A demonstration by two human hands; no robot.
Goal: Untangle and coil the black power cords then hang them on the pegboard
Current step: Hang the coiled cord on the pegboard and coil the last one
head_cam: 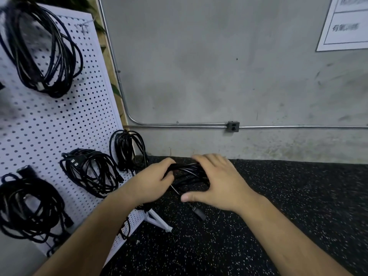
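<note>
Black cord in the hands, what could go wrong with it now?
The cord is only held by the left hand and right hand, with no tie visible, so its loops might spring apart. Its plug sticks out below the right hand and could snag another hanging coil on the crowded pegboard.

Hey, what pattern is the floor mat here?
The floor mat is black with small white speckles; the head view shows it best.
</note>
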